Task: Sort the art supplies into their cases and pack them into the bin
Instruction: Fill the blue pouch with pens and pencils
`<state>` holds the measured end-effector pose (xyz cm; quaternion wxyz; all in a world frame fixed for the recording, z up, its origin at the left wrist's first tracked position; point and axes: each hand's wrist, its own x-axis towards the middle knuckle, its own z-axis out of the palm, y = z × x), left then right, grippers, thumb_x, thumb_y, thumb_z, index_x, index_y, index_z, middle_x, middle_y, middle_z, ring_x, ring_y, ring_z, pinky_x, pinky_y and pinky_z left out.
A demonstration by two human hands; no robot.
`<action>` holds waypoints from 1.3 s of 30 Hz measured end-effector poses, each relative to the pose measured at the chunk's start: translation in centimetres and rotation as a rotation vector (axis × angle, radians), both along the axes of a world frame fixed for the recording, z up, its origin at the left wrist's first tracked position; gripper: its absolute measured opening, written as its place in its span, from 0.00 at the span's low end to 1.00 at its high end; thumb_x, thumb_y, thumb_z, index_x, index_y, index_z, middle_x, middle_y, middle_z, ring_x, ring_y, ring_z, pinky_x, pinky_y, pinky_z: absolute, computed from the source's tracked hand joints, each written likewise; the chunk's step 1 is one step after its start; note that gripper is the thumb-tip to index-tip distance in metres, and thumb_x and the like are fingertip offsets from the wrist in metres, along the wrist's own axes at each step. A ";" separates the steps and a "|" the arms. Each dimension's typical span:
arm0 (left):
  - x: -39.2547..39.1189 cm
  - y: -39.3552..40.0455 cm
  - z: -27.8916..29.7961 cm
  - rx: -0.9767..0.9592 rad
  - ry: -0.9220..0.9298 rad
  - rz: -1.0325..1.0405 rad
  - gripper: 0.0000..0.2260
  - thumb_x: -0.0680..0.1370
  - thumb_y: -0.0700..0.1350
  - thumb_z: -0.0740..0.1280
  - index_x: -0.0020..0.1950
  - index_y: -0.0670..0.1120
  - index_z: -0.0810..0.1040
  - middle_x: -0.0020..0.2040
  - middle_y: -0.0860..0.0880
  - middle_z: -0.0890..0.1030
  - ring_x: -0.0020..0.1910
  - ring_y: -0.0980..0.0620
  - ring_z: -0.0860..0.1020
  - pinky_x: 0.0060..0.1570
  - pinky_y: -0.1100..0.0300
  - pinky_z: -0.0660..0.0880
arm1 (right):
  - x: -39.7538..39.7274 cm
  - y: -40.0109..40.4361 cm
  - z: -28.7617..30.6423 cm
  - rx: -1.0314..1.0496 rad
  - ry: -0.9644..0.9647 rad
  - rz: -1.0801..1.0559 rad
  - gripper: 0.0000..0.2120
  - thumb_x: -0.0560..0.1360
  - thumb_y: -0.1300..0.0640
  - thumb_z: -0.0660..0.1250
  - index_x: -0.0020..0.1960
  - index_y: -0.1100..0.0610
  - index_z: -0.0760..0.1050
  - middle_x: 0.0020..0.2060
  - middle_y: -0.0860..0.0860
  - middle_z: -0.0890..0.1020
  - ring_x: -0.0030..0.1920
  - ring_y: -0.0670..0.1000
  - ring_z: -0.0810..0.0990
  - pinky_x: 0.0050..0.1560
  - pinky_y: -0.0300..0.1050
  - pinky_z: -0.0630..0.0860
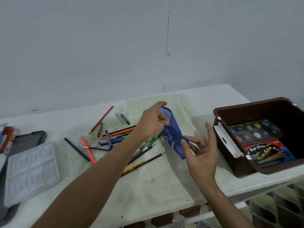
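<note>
My left hand (152,123) pinches the zipper end of the blue pouch (172,134); right hand (199,151) pinches its lower corner, held above the surface (148,186). Looks floppy and light to me, so grip the seams. Pencils (115,139) lie loose below; bin (263,134) sits right.

pouch (172,135) – blue | bin (233,162) – brown | table (148,186) – speckled white

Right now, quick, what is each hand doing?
Left hand: pinching the blue pouch at its top.
Right hand: pinching the pouch's lower end.
</note>
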<state>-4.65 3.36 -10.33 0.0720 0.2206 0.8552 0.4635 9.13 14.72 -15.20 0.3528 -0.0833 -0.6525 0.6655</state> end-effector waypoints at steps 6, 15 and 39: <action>-4.4 -2.7 -0.6 -0.024 0.062 0.219 0.22 0.77 0.33 0.65 0.70 0.45 0.68 0.42 0.50 0.79 0.42 0.54 0.76 0.44 0.63 0.73 | 0.4 0.8 0.8 0.049 0.082 -0.062 0.35 0.72 0.71 0.68 0.72 0.49 0.60 0.44 0.53 0.81 0.48 0.51 0.82 0.53 0.44 0.79; -2.1 -2.9 2.0 0.486 -0.383 0.016 0.22 0.77 0.51 0.67 0.69 0.50 0.70 0.51 0.50 0.77 0.52 0.52 0.79 0.56 0.51 0.77 | -1.1 3.2 8.8 0.146 0.289 -0.146 0.26 0.76 0.74 0.61 0.68 0.57 0.56 0.46 0.58 0.79 0.49 0.51 0.79 0.53 0.38 0.73; 8.1 18.2 4.4 0.068 -0.082 0.024 0.52 0.62 0.55 0.80 0.74 0.67 0.47 0.66 0.55 0.69 0.61 0.51 0.75 0.60 0.52 0.73 | 0.4 33.2 8.6 0.172 -0.421 0.305 0.55 0.58 0.51 0.82 0.76 0.41 0.52 0.58 0.48 0.79 0.56 0.48 0.81 0.60 0.49 0.76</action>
